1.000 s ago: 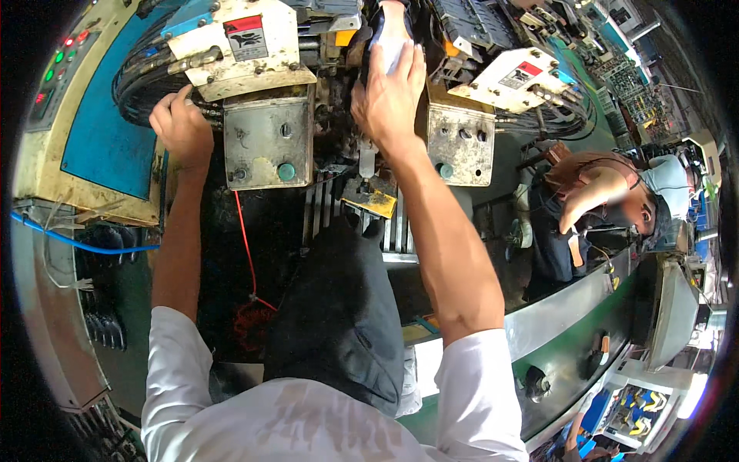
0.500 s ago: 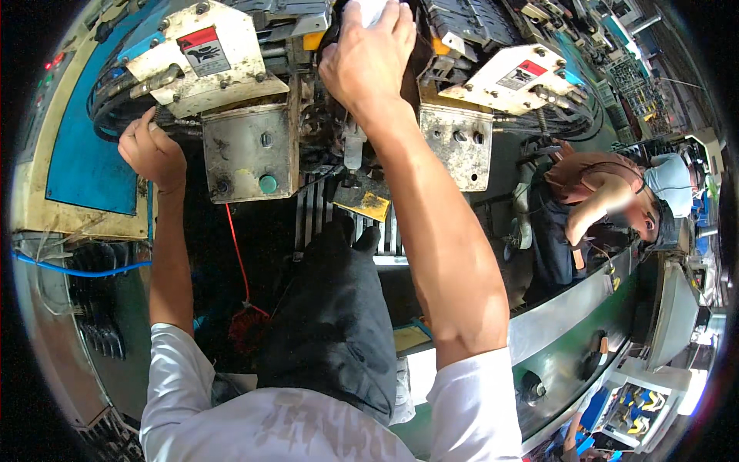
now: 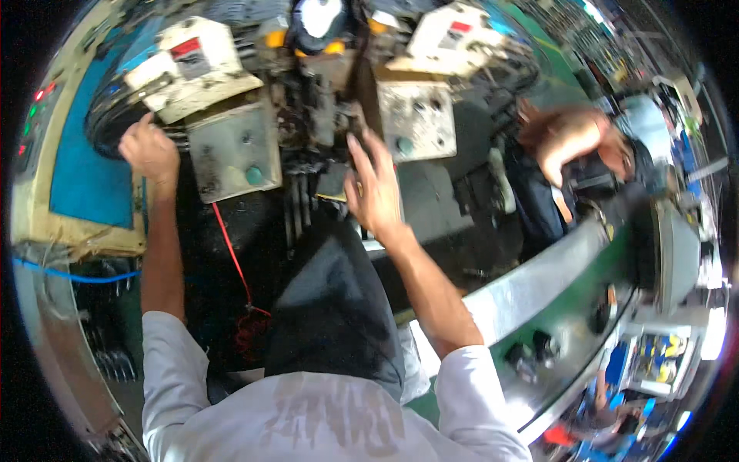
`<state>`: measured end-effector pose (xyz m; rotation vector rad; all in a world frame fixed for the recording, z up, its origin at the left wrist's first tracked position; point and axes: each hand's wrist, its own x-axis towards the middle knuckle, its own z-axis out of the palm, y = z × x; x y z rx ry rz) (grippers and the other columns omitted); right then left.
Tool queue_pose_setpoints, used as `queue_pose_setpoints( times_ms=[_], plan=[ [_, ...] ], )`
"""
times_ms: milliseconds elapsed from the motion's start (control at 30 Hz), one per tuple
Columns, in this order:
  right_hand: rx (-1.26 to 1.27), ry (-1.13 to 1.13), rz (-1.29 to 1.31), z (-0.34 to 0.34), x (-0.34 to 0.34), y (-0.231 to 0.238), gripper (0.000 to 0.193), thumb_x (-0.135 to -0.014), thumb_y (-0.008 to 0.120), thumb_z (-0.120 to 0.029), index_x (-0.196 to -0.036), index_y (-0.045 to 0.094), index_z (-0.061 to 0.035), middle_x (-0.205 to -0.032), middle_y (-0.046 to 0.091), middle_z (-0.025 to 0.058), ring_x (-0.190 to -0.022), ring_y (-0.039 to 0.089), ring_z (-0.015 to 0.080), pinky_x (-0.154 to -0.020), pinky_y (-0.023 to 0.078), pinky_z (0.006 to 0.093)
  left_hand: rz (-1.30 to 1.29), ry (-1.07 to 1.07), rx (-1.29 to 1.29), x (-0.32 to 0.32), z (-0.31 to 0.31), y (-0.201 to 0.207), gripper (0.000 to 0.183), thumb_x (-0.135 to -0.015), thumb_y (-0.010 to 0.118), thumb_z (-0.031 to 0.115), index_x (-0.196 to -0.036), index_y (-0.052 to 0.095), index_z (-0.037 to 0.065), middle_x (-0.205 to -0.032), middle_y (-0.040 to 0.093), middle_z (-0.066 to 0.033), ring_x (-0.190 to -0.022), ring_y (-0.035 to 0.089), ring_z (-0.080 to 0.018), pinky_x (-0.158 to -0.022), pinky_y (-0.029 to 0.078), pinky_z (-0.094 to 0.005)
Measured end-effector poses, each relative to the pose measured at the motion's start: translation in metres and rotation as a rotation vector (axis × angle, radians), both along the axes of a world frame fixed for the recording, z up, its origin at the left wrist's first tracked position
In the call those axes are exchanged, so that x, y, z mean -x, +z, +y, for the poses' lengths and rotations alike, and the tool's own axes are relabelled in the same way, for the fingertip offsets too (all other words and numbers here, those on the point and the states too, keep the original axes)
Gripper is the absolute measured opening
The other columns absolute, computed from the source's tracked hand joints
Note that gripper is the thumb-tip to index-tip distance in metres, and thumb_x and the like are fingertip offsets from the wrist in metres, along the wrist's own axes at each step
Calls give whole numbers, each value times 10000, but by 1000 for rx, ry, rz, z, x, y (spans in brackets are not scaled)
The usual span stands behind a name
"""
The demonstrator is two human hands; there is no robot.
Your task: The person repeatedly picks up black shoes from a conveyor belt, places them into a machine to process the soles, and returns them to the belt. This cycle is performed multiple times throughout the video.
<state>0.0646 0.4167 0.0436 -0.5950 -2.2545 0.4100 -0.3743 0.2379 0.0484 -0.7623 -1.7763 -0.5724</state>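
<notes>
My left hand (image 3: 150, 152) is closed beside the cream guard plate (image 3: 196, 69) on the machine's left, next to a bundle of black hoses (image 3: 115, 127). Whatever its fingers grip there is too small and blurred to make out. My right hand (image 3: 375, 185) hangs in front of the machine's middle, fingers apart and nothing in them. Beyond it, at the top centre, a white rounded piece (image 3: 319, 17) sits in a dark round holder (image 3: 299, 38) with yellow parts at its sides. Motion blurs this middle part of the machine.
Two grimy metal control boxes, the left one (image 3: 231, 150) and the right one (image 3: 419, 119), flank the machine's middle. A blue-and-cream cabinet (image 3: 92, 154) stands at the left. A red cord (image 3: 231, 250) hangs below. To the right, a co-worker (image 3: 566, 146) bends beside a metal-edged bench (image 3: 539, 273).
My right hand has left the white piece and drawn back toward my body, its fingers now spread. My left hand stays beside the guard plate. The whole view has shifted slightly.
</notes>
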Motion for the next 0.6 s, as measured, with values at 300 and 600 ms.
queue_pose_setpoints(
  times_ms=[300, 600],
  plan=[
    [518, -1398, -457, -300, -519, -169, 505, -818, 685, 3, -1323, 658, 8, -1271, 652, 243, -1218, 585, 440, -1084, 475, 494, 161, 76, 107, 136, -33, -52, 312, -965, 557, 305, -1128, 818, 254, -1045, 756, -75, -994, 669, -339, -882, 486, -506],
    [978, -1838, -353, -407, -758, -177, 852, -899, 761, -241, -1630, 347, -96, -1486, 536, 325, -1419, 491, 488, -1191, 420, 513, -216, -48, 407, 82, -25, -13, 460, -1081, 531, 481, -1253, 793, 145, -1172, 756, -209, -1126, 685, -407, -953, 532, -588]
  ],
)
